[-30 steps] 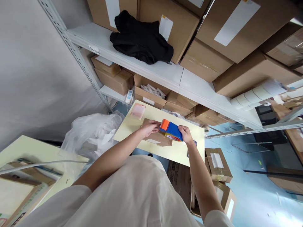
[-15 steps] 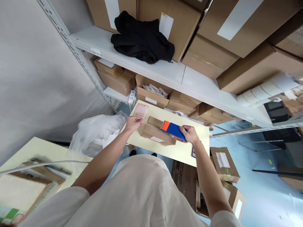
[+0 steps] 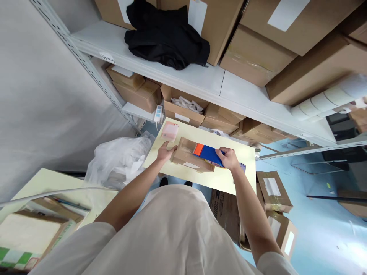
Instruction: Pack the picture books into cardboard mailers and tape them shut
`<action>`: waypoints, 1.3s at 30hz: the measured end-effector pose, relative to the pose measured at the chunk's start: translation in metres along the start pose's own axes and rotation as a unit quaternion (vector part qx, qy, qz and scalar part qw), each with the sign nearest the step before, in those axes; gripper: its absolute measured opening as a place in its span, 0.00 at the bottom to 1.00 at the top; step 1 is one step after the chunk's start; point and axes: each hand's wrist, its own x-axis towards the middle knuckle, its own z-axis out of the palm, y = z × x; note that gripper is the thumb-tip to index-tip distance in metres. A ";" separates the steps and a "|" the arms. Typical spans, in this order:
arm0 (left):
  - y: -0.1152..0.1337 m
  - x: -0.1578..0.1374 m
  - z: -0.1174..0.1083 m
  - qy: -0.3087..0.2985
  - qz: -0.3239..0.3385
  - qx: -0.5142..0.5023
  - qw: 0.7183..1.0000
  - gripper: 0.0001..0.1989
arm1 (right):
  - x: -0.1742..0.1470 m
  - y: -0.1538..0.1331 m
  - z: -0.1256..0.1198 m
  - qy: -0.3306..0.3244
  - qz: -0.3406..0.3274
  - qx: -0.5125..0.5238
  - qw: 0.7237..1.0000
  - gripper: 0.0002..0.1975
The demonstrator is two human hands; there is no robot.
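Note:
A small cardboard box (image 3: 185, 156) with a white label on its near side lies on the pale yellow table (image 3: 226, 187). My right hand (image 3: 229, 158) is wrapped round a blue tape dispenser (image 3: 211, 154) with an orange front end. The dispenser lies over the right part of the box top. My left hand (image 3: 166, 152) is at the box's left end, thumb and fingers apart, with the fingertips at its edge; whether they touch is hard to tell. Beyond that hand lies a flat pink and white packet (image 3: 169, 131).
A phone (image 3: 243, 167) lies partly behind my right wrist. Behind the table stands a white shelf (image 3: 210, 82) with cartons and a black garment (image 3: 169, 36). Clear plastic bags (image 3: 117, 158) lie to the left, cartons (image 3: 273, 191) on the floor to the right.
My left hand has opened from a pinch and come down to the box's left end. The dispenser stays in my right hand over the box. The camera view has shifted slightly.

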 end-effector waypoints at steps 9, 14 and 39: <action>0.068 -0.006 -0.017 -0.218 0.414 0.291 0.835 0.66 | 0.011 0.000 -0.004 -0.044 0.003 0.009 0.999 0.25; 0.076 -0.008 -0.009 -0.213 0.376 0.376 0.819 0.63 | 0.012 0.005 -0.013 -0.060 -0.006 -0.003 0.998 0.25; 0.131 -0.048 0.083 -0.275 0.390 0.450 0.755 0.63 | -0.013 0.138 -0.005 -0.117 0.015 0.155 0.981 0.21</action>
